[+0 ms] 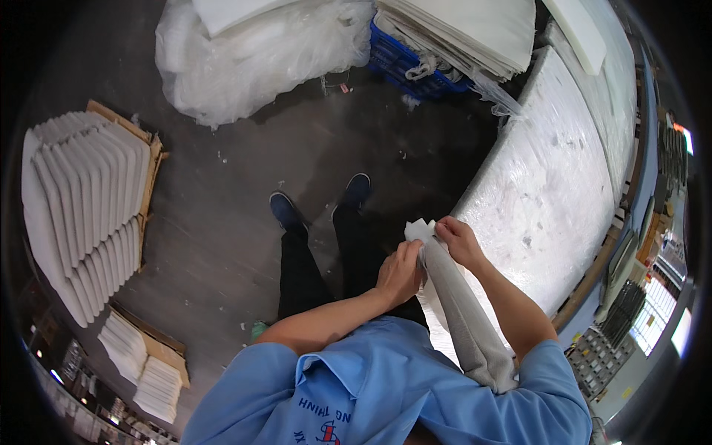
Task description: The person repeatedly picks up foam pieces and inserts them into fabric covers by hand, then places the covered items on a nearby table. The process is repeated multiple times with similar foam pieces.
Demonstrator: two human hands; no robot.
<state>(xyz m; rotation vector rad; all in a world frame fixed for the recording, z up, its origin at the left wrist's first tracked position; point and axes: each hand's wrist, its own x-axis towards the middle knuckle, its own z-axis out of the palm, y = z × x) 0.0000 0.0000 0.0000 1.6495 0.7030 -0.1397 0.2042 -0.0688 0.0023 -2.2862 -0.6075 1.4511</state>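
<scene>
A long grey fabric cover (463, 308) lies slantwise against my body, its lower end resting on my blue shirt. From its upper end sticks out a white, foam-like piece (419, 231) with an uneven edge. My left hand (401, 273) is closed on the cover's upper end, fingers bent round its left side. On the other side, my right hand (457, 241) pinches the edge by the white piece between thumb and fingers. Whether its fingertips hold fabric, white material or both is hard to make out. The inside of the cover is hidden.
A plastic-wrapped white slab (541, 178) stands close on my right. Ahead are a plastic-wrapped white bundle (259, 59) and a blue crate (404, 63) with stacked white sheets (475, 30). Rows of white padded pieces (89, 193) stand on the left. Scraps dot the dark floor (215, 222).
</scene>
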